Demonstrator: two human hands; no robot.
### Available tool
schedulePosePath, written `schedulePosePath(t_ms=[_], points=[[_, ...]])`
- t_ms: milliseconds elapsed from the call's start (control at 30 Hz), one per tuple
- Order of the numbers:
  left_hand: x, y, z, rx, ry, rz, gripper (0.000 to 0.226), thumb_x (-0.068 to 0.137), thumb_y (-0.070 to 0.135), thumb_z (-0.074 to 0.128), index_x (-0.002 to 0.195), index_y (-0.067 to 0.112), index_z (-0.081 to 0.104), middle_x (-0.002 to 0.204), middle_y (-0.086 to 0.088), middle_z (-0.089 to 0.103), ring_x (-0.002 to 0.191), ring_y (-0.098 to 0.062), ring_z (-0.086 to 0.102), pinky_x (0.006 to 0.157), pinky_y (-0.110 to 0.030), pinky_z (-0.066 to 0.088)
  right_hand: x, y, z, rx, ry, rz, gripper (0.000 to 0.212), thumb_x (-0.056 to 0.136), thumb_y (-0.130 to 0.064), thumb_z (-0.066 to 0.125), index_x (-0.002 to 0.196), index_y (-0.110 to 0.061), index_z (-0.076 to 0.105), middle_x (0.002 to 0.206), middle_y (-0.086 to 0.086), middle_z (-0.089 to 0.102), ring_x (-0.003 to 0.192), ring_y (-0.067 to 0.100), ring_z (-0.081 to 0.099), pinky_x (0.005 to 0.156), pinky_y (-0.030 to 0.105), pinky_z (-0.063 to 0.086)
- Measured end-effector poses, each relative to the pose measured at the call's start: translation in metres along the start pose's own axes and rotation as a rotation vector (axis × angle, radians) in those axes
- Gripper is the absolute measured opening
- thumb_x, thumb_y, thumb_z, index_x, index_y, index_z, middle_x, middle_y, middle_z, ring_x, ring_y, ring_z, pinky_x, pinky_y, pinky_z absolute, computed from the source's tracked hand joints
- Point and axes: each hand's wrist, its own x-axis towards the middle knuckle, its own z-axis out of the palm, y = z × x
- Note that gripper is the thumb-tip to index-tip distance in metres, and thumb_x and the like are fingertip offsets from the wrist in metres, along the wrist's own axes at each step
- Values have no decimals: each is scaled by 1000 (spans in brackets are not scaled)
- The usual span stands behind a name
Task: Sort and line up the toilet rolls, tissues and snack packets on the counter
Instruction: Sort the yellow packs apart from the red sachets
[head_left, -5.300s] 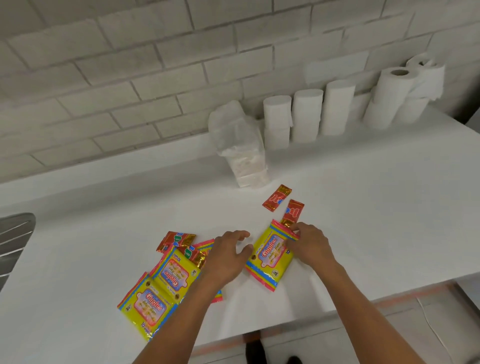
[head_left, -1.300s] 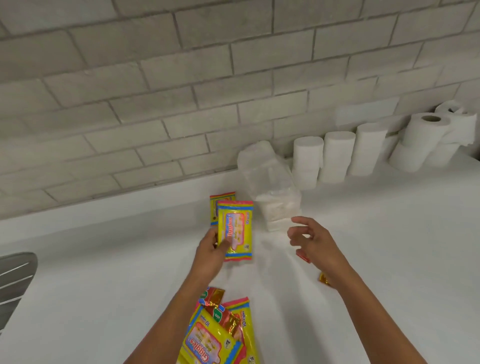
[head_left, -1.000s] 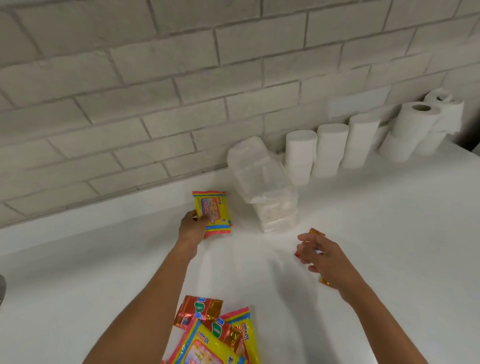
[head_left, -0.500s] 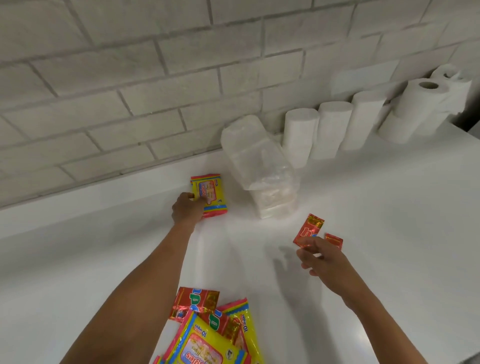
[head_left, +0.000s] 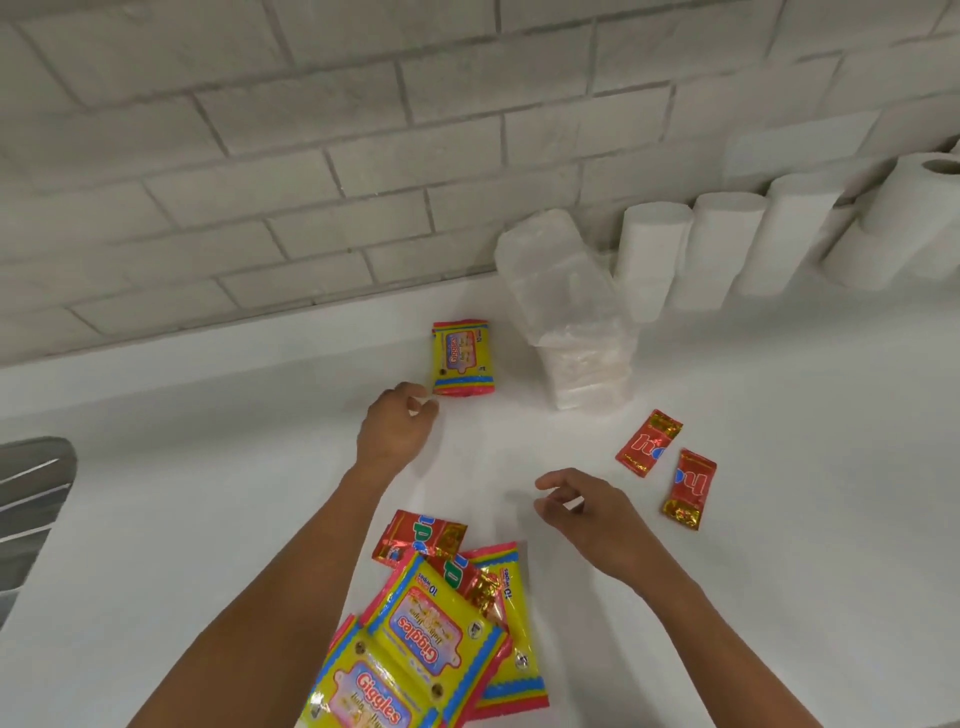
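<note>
Lining up the yellow wipe packets by the wall.
Left hand (head_left: 397, 434) and right hand (head_left: 584, 512) hang released, holding nothing; next, I judge, fetch another from the near pile (head_left: 431, 644) beside the placed packet (head_left: 462, 357).

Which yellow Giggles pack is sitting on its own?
The Giggles pack by the wall, left of the tissue bag; the others overlap in the near pile.

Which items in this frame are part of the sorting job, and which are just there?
Job: toilet rolls, bagged tissues, placed yellow packet, two red sachets, pile of packets, both hands empty.
Not part: metal sink edge, brick wall.
</note>
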Motion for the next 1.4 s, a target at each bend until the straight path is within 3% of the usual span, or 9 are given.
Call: schedulePosePath(t_ms=[167, 367, 467, 600, 867, 967, 1200, 1300, 1400], points=[[-49, -12, -9, 8, 14, 17, 25, 96, 40, 60, 118, 29, 63, 112, 6, 65, 100, -14, 63, 86, -31, 52, -13, -13, 26, -141, -87, -73, 13, 93, -38, 62, 100, -30, 70, 96, -16, 66, 89, 3, 63, 83, 27, 54], [-98, -25, -19, 19, 72, -36, 25, 96, 41, 58, 120, 32, 61, 116, 9, 64, 102, -10, 60, 86, -29, 52, -34, -34, 71, -571, -257, -49, 37, 85, -62, 58, 95, -27, 67, 97, -6, 72, 88, 12, 68, 82, 32, 55], [-121, -31, -24, -6, 95, -68, 25, 96, 41, 58, 120, 32, 61, 116, 9, 64, 106, -11, 60, 87, -32, 53, -40, -32, 91, -797, -286, -93, 53, 82, -70, 58, 109, -24, 62, 107, -3, 68, 100, 17, 65, 87, 33, 48], [-142, -40, -28, -49, 113, -88, 25, 97, 39, 57, 121, 31, 60, 116, 8, 64, 108, -13, 59, 87, -32, 53, -39, -28, 105, -832, -312, -63, 60, 78, -68, 66, 117, -24, 57, 114, -2, 66, 106, 18, 65, 89, 33, 49], [-158, -50, -35, -164, 168, -75, 22, 96, 36, 60, 118, 32, 63, 109, 10, 65, 99, -13, 62, 83, -29, 51, -24, -27, 83, -368, -345, 42, 29, 77, -48, 76, 92, -23, 72, 90, -6, 76, 79, 10, 73, 80, 33, 60], [-159, -49, -34, -236, 196, -77, 22, 96, 36, 61, 118, 35, 62, 111, 11, 64, 98, -12, 64, 80, -26, 51, -19, -34, 67, -156, -279, 60, 26, 80, -41, 79, 92, -18, 74, 75, -8, 72, 69, 8, 70, 63, 26, 54], [-161, -21, -27, -502, 112, -100, 42, 98, 38, 57, 138, 32, 45, 109, 9, 66, 81, -3, 69, 56, -11, 50, -12, -63, 48, 375, -164, 89, 22, 83, -28, 79, 98, -13, 72, 87, 3, 78, 70, 13, 75, 55, 24, 56], [-154, -14, -24, -567, 64, -95, 40, 98, 43, 57, 136, 38, 44, 102, 5, 70, 83, -7, 72, 61, -17, 54, -5, -69, 48, 473, -165, 84, 28, 82, -24, 80, 105, -10, 72, 93, 8, 78, 81, 23, 77, 67, 37, 63], [-145, -13, -24, -649, 14, -93, 32, 98, 37, 60, 129, 35, 51, 98, 2, 74, 84, -13, 74, 72, -31, 61, 1, -72, 54, 488, -156, 75, 29, 83, -27, 79, 107, -11, 72, 92, 5, 79, 79, 22, 77, 63, 32, 60]])
